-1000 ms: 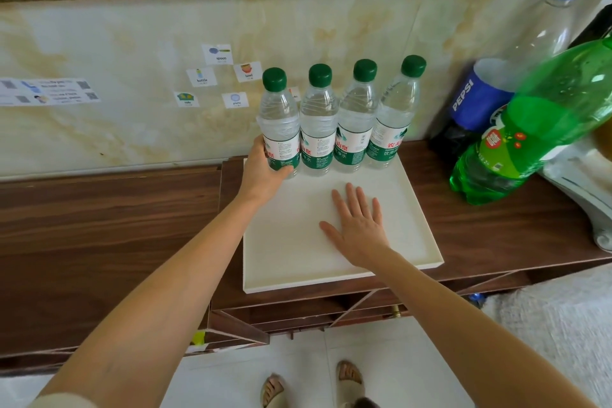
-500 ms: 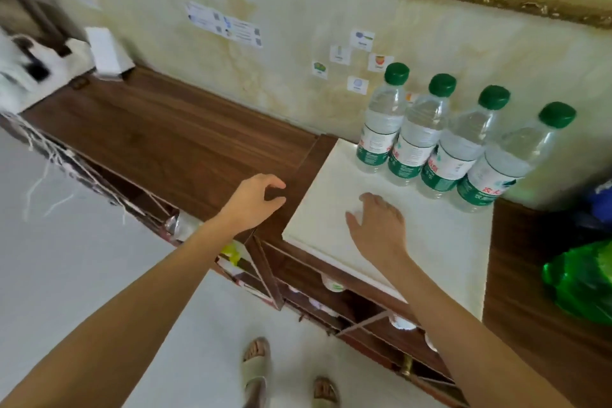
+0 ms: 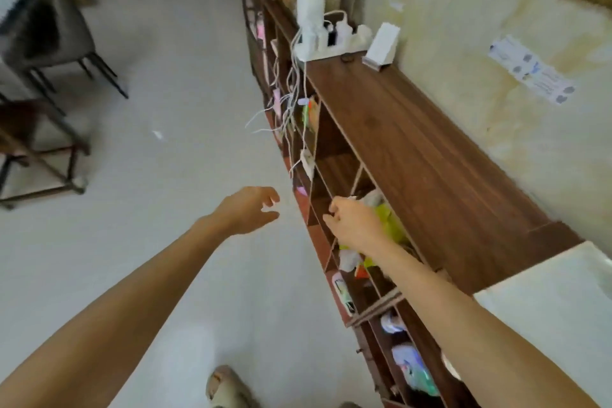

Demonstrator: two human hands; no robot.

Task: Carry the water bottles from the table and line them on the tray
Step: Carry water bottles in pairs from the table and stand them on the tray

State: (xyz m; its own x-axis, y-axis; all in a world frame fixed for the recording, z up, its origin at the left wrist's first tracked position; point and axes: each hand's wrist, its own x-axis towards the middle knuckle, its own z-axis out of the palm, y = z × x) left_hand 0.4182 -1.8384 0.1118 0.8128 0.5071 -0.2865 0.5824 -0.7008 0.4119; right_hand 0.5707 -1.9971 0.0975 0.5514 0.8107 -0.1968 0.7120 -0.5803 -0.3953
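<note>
Both hands are empty: left hand (image 3: 249, 209) loosely curled over the floor, right hand (image 3: 352, 225) loosely curled beside the wooden shelf (image 3: 414, 142). Tray (image 3: 546, 315) corner shows at right (bottles out of view). Dangling cables (image 3: 291, 99) could snag a swinging arm.

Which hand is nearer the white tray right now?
The right hand. It hangs by the shelf front, on the same side as the white tray at the lower right. The left hand is out over the floor, farther away. Both hands hold nothing.
</note>
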